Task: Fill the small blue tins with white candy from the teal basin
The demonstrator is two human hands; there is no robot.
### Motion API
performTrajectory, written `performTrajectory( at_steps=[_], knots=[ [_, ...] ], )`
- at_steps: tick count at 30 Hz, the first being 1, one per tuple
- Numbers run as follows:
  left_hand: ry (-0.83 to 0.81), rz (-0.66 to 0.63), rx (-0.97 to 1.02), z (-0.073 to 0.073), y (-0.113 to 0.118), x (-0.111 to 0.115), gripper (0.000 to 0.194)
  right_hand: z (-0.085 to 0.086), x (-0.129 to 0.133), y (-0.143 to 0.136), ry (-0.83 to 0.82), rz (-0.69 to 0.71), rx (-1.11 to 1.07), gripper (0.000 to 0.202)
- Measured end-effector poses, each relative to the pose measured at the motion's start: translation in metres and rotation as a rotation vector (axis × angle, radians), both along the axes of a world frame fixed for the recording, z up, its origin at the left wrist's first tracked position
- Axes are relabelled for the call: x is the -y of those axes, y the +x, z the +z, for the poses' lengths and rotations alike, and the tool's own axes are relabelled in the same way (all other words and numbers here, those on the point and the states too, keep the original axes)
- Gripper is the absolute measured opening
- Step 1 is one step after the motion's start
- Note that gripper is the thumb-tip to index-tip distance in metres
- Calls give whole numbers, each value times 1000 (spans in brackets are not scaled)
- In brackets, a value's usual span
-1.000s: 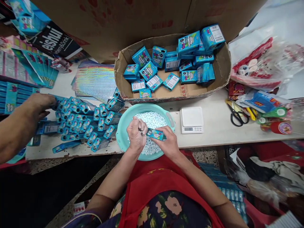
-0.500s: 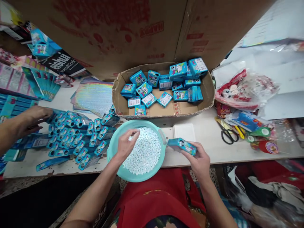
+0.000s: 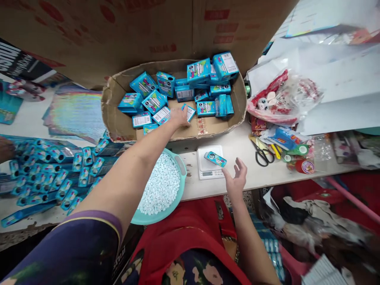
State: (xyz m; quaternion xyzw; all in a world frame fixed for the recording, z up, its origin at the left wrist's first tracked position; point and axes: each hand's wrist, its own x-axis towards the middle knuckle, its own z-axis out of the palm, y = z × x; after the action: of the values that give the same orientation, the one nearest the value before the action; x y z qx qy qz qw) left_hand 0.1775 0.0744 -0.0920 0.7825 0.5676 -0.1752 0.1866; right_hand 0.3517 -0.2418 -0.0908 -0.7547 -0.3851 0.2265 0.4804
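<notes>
My left hand (image 3: 179, 118) reaches into a low cardboard tray (image 3: 118, 137), its fingers at a small blue box (image 3: 190, 112) lying flat there; what the fingertips grip is partly hidden. Around it lie several more blue boxes. On a white kitchen scale (image 3: 204, 166) stands one blue box (image 3: 215, 158) with a round hole in its top. Just right of the scale, my right hand (image 3: 236, 176) is open, thumb near the box. A turquoise basin (image 3: 182, 168) of small pale candies is partly covered by my left forearm.
Rows of upright blue boxes (image 3: 44, 178) fill the left, where another person's hand (image 3: 6, 149) shows at the edge. Shiny sheets (image 3: 73, 113) lie behind them. Black-handled scissors (image 3: 264, 156), tape rolls and a plastic bag (image 3: 279, 101) are on the right.
My left hand has moved from above the basin into the cardboard tray. My right hand has let go of the blue box, now on the scale. The view has shifted right.
</notes>
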Motion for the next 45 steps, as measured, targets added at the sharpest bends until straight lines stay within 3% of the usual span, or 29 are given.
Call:
performTrajectory(
  at_steps=[2, 4, 6, 9, 11, 13, 16, 18, 20, 23, 25, 28, 30, 34, 38, 41, 45],
  knots=[
    [14, 51, 17, 1, 5, 1, 104, 7, 16, 9, -7, -91, -33, 56],
    [35, 109, 94, 13, 1, 1, 92, 13, 30, 15, -12, -144, -35, 48],
    [77, 156, 230, 35, -14, 4, 80, 20, 42, 15, -21, -157, -34, 42],
    [89, 188, 524, 83, -57, 27, 66, 35, 49, 0, -41, -96, -72, 33],
    [16, 162, 771, 116, -91, 61, 51, 47, 46, -19, -40, -6, -146, 29],
    [-174, 106, 930, 142, -118, 108, 49, 59, 37, -43, -43, 131, -318, 32],
    [-497, -153, 882, 156, -137, 185, 50, 69, 19, -79, -154, 477, -698, 48],
    [-610, -257, 895, 149, -141, 222, 53, 68, 11, -98, -293, 736, -905, 57],
    [-613, -221, 978, 129, -147, 241, 61, 62, 11, -109, -418, 861, -1050, 57],
    [-404, 89, 1059, 79, -158, 237, 50, 51, 27, -114, -480, 743, -1172, 55],
    [-169, 311, 922, 39, -158, 227, 37, 46, 41, -113, -470, 615, -1177, 55],
    [20, 306, 684, -10, -140, 221, 35, 43, 58, -113, -438, 489, -1140, 54],
    [88, 228, 573, -27, -123, 228, 34, 43, 63, -116, -380, 438, -1113, 53],
    [103, -17, 425, -30, -112, 251, 33, 43, 61, -125, -267, 344, -1031, 40],
    [171, -118, 370, -24, -135, 269, 28, 47, 56, -131, -215, 285, -925, 39],
    [144, 8, 432, -25, -159, 276, 26, 51, 52, -131, -190, 253, -829, 41],
    [44, 465, 742, -21, -178, 277, 20, 59, 41, -134, -200, 267, -665, 42]
  ],
)
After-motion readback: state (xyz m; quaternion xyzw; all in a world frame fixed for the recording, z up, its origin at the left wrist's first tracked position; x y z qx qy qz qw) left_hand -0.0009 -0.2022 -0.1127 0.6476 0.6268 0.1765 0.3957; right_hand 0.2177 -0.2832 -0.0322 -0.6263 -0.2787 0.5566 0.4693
